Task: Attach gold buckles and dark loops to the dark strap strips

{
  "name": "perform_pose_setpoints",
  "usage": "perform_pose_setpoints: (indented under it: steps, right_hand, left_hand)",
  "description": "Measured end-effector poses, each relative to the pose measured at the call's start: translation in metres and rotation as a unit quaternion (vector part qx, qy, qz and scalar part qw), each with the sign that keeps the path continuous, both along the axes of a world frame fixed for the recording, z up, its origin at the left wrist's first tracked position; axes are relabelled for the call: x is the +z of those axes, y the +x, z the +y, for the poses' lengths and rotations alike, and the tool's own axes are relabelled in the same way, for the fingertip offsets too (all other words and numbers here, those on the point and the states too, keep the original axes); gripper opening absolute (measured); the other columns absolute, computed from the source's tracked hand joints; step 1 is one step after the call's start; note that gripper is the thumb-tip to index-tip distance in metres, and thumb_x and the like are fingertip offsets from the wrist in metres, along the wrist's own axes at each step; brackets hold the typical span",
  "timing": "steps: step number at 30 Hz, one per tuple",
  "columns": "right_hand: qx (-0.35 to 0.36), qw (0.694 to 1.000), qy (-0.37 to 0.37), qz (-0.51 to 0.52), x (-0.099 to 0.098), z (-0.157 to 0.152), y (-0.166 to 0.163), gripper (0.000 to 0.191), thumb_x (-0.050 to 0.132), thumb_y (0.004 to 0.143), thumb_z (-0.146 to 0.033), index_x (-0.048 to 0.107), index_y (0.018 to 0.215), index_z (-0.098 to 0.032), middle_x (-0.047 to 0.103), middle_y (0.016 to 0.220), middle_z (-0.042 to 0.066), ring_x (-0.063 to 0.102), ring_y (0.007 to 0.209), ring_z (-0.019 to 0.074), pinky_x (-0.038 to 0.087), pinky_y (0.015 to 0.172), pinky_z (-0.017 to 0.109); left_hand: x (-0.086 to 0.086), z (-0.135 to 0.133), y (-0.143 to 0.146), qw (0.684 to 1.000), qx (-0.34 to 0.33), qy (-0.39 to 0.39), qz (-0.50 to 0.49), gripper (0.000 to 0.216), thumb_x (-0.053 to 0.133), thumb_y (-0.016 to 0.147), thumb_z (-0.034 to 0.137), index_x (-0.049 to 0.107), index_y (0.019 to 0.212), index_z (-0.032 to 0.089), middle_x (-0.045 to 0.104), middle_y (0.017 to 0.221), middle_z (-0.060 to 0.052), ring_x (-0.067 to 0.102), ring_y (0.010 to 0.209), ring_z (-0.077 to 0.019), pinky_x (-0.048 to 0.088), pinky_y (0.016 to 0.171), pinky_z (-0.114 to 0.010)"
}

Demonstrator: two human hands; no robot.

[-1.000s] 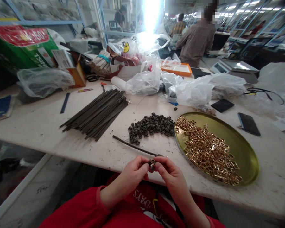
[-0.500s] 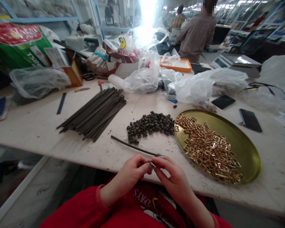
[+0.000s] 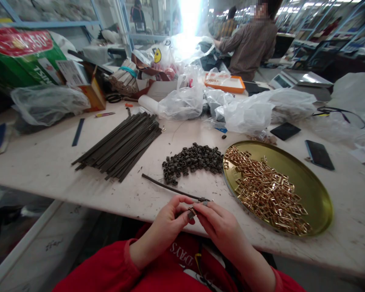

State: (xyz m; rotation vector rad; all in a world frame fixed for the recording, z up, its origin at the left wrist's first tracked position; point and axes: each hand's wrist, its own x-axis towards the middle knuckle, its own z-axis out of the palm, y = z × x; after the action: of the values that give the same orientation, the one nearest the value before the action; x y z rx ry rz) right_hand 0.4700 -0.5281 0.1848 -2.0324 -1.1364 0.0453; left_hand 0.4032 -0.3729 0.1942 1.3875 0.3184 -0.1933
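Little changed since before: left hand (image 3: 170, 221) and right hand (image 3: 220, 225), grips both pinched on gold buckle (image 3: 191, 212). Red shirt (image 3: 176, 265) reads "DAYS"; green sack (image 3: 24, 65) "50".

Clear plastic bags (image 3: 246, 113), dark phone (image 3: 319, 154), green sack (image 3: 21, 56), orange tray (image 3: 225, 84), person behind (image 3: 249, 44)

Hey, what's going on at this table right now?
A person in a red top is at the table edge, left hand and right hand together pinching a small gold buckle at the near end of a dark strap that lies across the table. Beyond are a pile of dark loops, a round tray heaped with loose buckles, and a bundle of dark strips.
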Motion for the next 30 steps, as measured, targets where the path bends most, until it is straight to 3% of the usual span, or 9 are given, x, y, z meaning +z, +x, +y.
perform_pose_setpoints:
  steps: [5, 10, 13, 16, 18, 20, 26, 30]
  right_hand:
    - [-0.018, 1.0, 0.016, 0.011, -0.004, 0.003, -0.002, 0.023, 0.046, 0.085, -0.015, 0.059, 0.103, -0.021, 0.065, 0.083, 0.006, 0.061, 0.075, 0.0179, 0.051, 0.066, 0.03]
    - [-0.08, 0.982, 0.084, 0.15, -0.004, 0.009, -0.011, 0.019, 0.048, 0.079, -0.013, 0.061, 0.091, -0.02, 0.066, 0.08, 0.004, 0.062, 0.071, 0.0154, 0.051, 0.063, 0.026]
    - [-0.111, 0.943, 0.124, 0.289, -0.004, 0.011, -0.016, 0.014, 0.051, 0.08, -0.022, 0.062, 0.088, -0.019, 0.067, 0.077, 0.003, 0.062, 0.067, 0.0146, 0.051, 0.062, 0.025]
    - [-0.124, 0.883, 0.164, 0.422, -0.001, 0.013, -0.015, 0.02, 0.055, 0.079, -0.035, 0.063, 0.084, -0.017, 0.065, 0.07, 0.002, 0.06, 0.063, 0.0145, 0.05, 0.06, 0.026]
    - [-0.118, 0.848, 0.173, 0.487, 0.0, 0.013, -0.013, 0.025, 0.056, 0.078, -0.04, 0.063, 0.083, -0.017, 0.064, 0.069, 0.002, 0.059, 0.063, 0.0148, 0.05, 0.062, 0.028]
    - [-0.108, 0.832, 0.172, 0.517, 0.0, 0.013, -0.012, 0.029, 0.055, 0.079, -0.043, 0.063, 0.085, -0.016, 0.064, 0.072, 0.003, 0.058, 0.066, 0.0154, 0.049, 0.066, 0.03]
    - [-0.126, 0.883, 0.144, 0.429, -0.003, 0.014, -0.014, 0.027, 0.054, 0.079, -0.043, 0.059, 0.074, -0.017, 0.054, 0.062, -0.001, 0.049, 0.059, 0.0125, 0.041, 0.057, 0.024]
    - [-0.122, 0.867, 0.141, 0.462, -0.002, 0.015, -0.016, 0.026, 0.057, 0.077, -0.043, 0.054, 0.075, -0.017, 0.053, 0.06, -0.002, 0.046, 0.054, 0.0108, 0.037, 0.051, 0.022]
  left_hand:
    - [-0.001, -0.002, -0.003, 1.0, 0.004, -0.017, -0.014, 0.02, 0.057, 0.078, 0.034, 0.049, 0.088, 0.019, 0.057, 0.069, 0.003, 0.053, 0.068, -0.0119, 0.04, 0.068, -0.024]
    - [0.001, -0.002, -0.003, 0.999, -0.01, -0.005, -0.03, 0.013, 0.056, 0.079, 0.028, 0.05, 0.082, 0.017, 0.056, 0.076, 0.001, 0.054, 0.073, -0.0124, 0.041, 0.07, -0.024]
    - [0.002, -0.002, -0.004, 0.999, -0.025, 0.007, -0.034, 0.013, 0.056, 0.078, 0.028, 0.05, 0.081, 0.017, 0.056, 0.078, 0.0, 0.053, 0.074, -0.0128, 0.042, 0.069, -0.024]
    - [0.003, -0.001, -0.004, 0.997, -0.04, 0.037, -0.052, 0.008, 0.055, 0.078, 0.024, 0.051, 0.078, 0.017, 0.056, 0.078, 0.001, 0.053, 0.074, -0.0126, 0.042, 0.07, -0.024]
    - [0.004, -0.001, -0.004, 0.996, -0.042, 0.047, -0.056, 0.005, 0.054, 0.078, 0.021, 0.051, 0.077, 0.017, 0.057, 0.078, 0.001, 0.054, 0.075, -0.0127, 0.042, 0.072, -0.024]
    - [0.005, 0.0, -0.003, 0.996, -0.04, 0.054, -0.051, 0.003, 0.053, 0.079, 0.02, 0.051, 0.078, 0.018, 0.057, 0.079, 0.002, 0.054, 0.075, -0.0125, 0.042, 0.072, -0.024]
    - [0.004, 0.002, -0.002, 0.989, -0.077, 0.108, -0.067, 0.003, 0.05, 0.08, 0.015, 0.053, 0.078, 0.017, 0.059, 0.076, 0.002, 0.054, 0.073, -0.0117, 0.041, 0.069, -0.022]
    - [0.003, 0.002, -0.002, 0.982, -0.09, 0.151, -0.069, 0.008, 0.048, 0.08, 0.012, 0.055, 0.08, 0.017, 0.059, 0.076, 0.001, 0.053, 0.073, -0.0119, 0.041, 0.069, -0.022]
